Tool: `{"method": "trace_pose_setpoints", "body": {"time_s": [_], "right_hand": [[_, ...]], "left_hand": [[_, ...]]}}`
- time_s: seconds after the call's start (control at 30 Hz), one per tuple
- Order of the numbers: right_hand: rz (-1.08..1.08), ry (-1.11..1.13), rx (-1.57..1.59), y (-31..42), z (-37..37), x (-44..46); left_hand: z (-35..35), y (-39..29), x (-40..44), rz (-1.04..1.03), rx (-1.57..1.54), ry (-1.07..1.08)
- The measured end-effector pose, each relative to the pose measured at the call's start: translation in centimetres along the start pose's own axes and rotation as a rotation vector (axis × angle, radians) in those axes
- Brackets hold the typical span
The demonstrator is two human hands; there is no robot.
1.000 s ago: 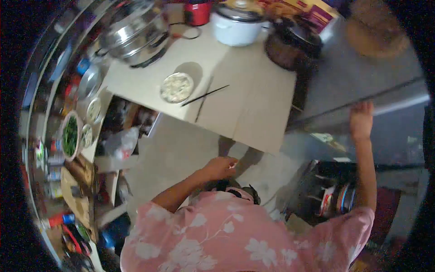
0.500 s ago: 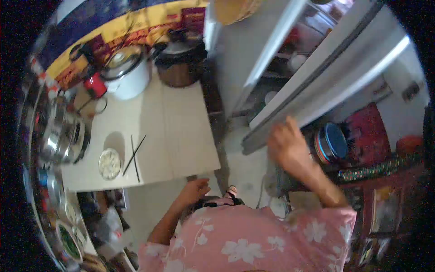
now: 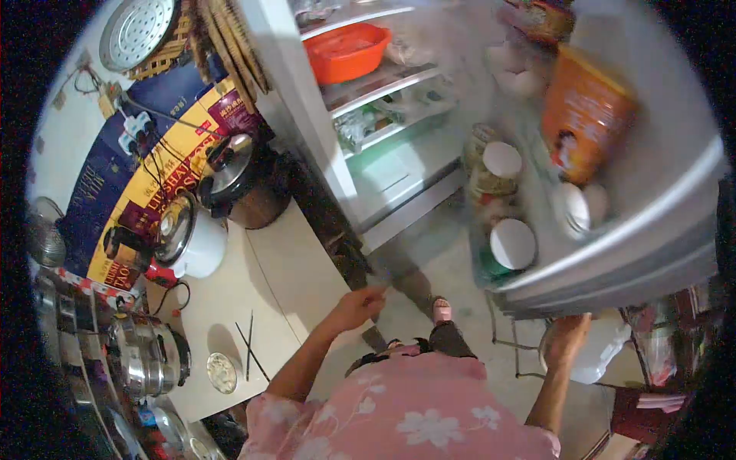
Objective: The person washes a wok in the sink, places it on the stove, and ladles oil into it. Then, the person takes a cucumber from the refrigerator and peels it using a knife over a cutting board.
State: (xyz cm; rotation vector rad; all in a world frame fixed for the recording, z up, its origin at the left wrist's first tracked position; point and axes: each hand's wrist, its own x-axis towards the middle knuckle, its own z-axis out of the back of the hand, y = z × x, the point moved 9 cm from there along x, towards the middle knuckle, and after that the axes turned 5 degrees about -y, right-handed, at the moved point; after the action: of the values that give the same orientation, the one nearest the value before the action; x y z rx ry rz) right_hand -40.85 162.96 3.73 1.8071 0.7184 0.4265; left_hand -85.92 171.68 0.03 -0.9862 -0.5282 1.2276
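The refrigerator door (image 3: 636, 264) stands wide open on the right, with shelves on its inner side. My right hand (image 3: 569, 337) is at the door's outer edge, its fingers partly hidden behind it. Near the table's right edge, my left hand (image 3: 356, 309) hangs in the air with fingers loosely bent and nothing visible in it. On the door shelves are a white-lidded jar (image 3: 502, 162), another white-lidded container (image 3: 513, 245) and a blurred orange bag (image 3: 589, 115). Inside the refrigerator (image 3: 395, 184) sits an orange-red basin (image 3: 349, 52) on an upper shelf.
On the table (image 3: 287, 276) are a bowl of pale food (image 3: 221, 373), crossed dark chopsticks (image 3: 247, 345), a white lidded pot (image 3: 201, 241) and a dark cooker (image 3: 257, 192). Steel pots (image 3: 146, 356) stand at left. A white tub (image 3: 602, 356) is below the door.
The refrigerator door has swung open toward the right, showing its inside. My right hand has moved right and down to the door's edge. The view has turned and shifted.
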Motion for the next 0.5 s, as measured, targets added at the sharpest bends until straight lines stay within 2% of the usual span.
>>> {"method": "trace_pose_setpoints", "body": {"time_s": [0.03, 0.07, 0.13, 0.17, 0.2, 0.3, 0.37, 0.4, 0.47, 0.5], "right_hand": [[-0.063, 0.014, 0.255, -1.0, 0.2, 1.5], [-0.085, 0.014, 0.259, -1.2, 0.8, 2.8], [0.346, -0.037, -0.609, 3.5, 1.0, 4.6], [0.423, -0.110, -0.676, 4.1, 2.7, 6.5], [0.413, -0.172, -0.650, 3.9, 4.6, 8.8], [0.336, -0.354, -0.623, 1.9, 11.6, 15.9], [0.262, -0.451, -0.658, -0.2, 16.7, 20.0], [0.217, -0.490, -0.684, -1.4, 19.1, 21.8], [0.124, -0.549, -0.726, -4.2, 23.7, 24.7], [0.076, -0.571, -0.741, -5.5, 25.8, 25.8]], "left_hand": [[-0.2, -0.7, 1.7, 0.025, -0.004, 0.038], [-0.4, -1.3, 3.2, 0.055, -0.011, 0.075], [-0.3, -2.9, 6.3, 0.199, 0.011, 0.132], [0.3, -4.0, 8.3, 0.046, 0.024, 0.041], [0.9, -5.2, 9.9, -0.106, 0.038, -0.049], [1.9, -8.8, 14.4, -0.074, -0.076, -0.052], [3.4, -10.1, 17.4, -0.083, 0.185, -0.160], [3.7, -10.7, 18.8, -0.072, 0.191, -0.163], [5.8, -14.4, 20.9, -0.321, 0.443, -0.399], [6.4, -15.5, 22.4, -0.377, 0.550, -0.445]]}}
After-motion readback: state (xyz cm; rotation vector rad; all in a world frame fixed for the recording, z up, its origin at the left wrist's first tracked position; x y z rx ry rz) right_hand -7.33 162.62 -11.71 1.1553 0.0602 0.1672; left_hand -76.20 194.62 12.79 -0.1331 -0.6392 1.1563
